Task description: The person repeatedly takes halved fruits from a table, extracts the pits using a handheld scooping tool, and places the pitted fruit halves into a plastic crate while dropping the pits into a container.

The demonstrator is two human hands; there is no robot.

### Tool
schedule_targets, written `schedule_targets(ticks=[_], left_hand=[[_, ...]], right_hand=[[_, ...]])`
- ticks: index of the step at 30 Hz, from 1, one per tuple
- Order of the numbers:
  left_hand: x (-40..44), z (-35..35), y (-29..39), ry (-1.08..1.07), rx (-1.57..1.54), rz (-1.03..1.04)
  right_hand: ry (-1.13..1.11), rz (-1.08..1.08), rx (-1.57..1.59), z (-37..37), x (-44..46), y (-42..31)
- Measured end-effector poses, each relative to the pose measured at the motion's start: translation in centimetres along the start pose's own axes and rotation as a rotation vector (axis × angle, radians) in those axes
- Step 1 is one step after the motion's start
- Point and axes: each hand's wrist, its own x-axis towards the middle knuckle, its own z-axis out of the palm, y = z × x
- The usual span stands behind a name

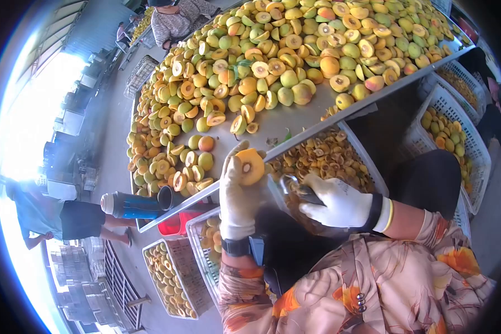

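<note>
My left hand [237, 196], in a white glove, is closed around a yellow peach half [251, 167] at the table's near edge. The cut face shows a brown pit area in its middle. My right hand [339, 204], also gloved, grips a small tool [304, 192] with a dark handle and a shiny metal end, whose exact kind is unclear. The tool is apart from the fruit, above a crate [364, 149] of brown pits and scraps. Many cut peaches [260, 69] are heaped on the metal table [273, 121] ahead.
A blue thermos [132, 205] and dark cup [166, 197] stand at the table's left corner. Crates of peach halves [170, 278] sit on the floor at left, another crate [473, 161] at right. One person [175, 22] is across the table; another [55, 214] stands left.
</note>
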Motion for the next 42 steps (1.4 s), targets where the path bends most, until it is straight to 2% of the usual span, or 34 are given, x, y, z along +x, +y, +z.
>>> schedule_targets(ticks=[3,5,6,8,10,12,14,15,17,19,21,22,23,25,28,31,32,35,37,39,41,42], left_hand=[[-4.2,2.3,-1.6,0.021,0.068,0.027],[-6.1,3.0,-3.3,0.023,0.430,0.274],[-7.3,3.8,-3.4,0.049,0.462,0.285],[-9.9,7.2,-2.1,0.169,0.432,0.210],[-10.8,7.8,-3.1,0.207,0.324,0.293],[-11.3,8.1,-4.1,0.226,0.296,0.386],[-11.3,7.7,-4.7,0.247,0.378,0.439],[-11.4,7.6,-4.8,0.258,0.419,0.465],[-11.8,7.9,-4.6,0.221,0.400,0.450],[-12.3,8.1,-4.2,0.191,0.423,0.426],[-12.7,8.2,-3.8,0.164,0.485,0.398],[-12.6,8.3,-3.5,0.132,0.469,0.367],[-12.5,8.3,-3.2,0.102,0.451,0.337],[-12.1,8.1,-2.7,0.021,0.437,0.301],[-11.3,7.6,-2.8,-0.104,0.378,0.278],[-10.6,7.6,-3.4,-0.167,0.272,0.269],[-10.5,7.7,-3.4,-0.180,0.291,0.279],[-10.4,7.8,-3.9,-0.132,0.395,0.357],[-10.3,7.9,-4.2,-0.090,0.476,0.396],[-10.3,8.3,-4.2,-0.066,0.549,0.412],[-10.4,8.9,-4.3,-0.070,0.350,0.275],[-10.4,9.1,-4.3,-0.071,0.251,0.211]], right_hand=[[0.069,-0.140,0.001,1.1,-0.9,-1.7],[0.121,-0.198,-0.019,1.5,-1.9,-2.3],[0.149,-0.207,-0.033,1.6,-2.5,-2.7],[0.169,-0.189,-0.050,1.6,-3.6,-3.3],[0.157,-0.130,-0.052,2.1,-4.7,-3.5],[0.012,-0.090,-0.049,3.1,-5.5,-2.1],[0.004,-0.264,-0.377,3.9,-5.9,-0.7],[0.065,-0.457,-0.709,3.8,-5.8,-0.8],[0.020,-0.610,-1.038,3.2,-6.4,-1.2],[-0.197,-0.530,-1.016,0.8,-7.5,-4.6],[-0.111,-0.569,-0.894,1.5,-7.5,-3.1],[-0.080,-0.526,-0.706,1.7,-7.6,-2.6],[-0.046,-0.496,-0.513,1.9,-7.6,-2.1],[-0.002,-0.294,0.126,1.1,-6.7,-3.5],[-0.209,-0.228,0.298,-0.3,-5.9,-3.6],[-0.687,0.488,0.465,-4.1,-5.2,-6.0],[-0.676,0.432,0.477,-3.9,-5.2,-5.2],[-0.342,-0.254,0.280,-1.5,-5.2,-1.7],[-0.368,-0.240,0.306,-1.6,-4.9,-1.5],[-0.490,-0.029,0.451,-2.0,-4.9,-1.8],[-0.705,0.389,0.705,-3.2,-5.0,-3.4],[-0.674,0.433,0.853,-2.5,-5.1,-3.2]])
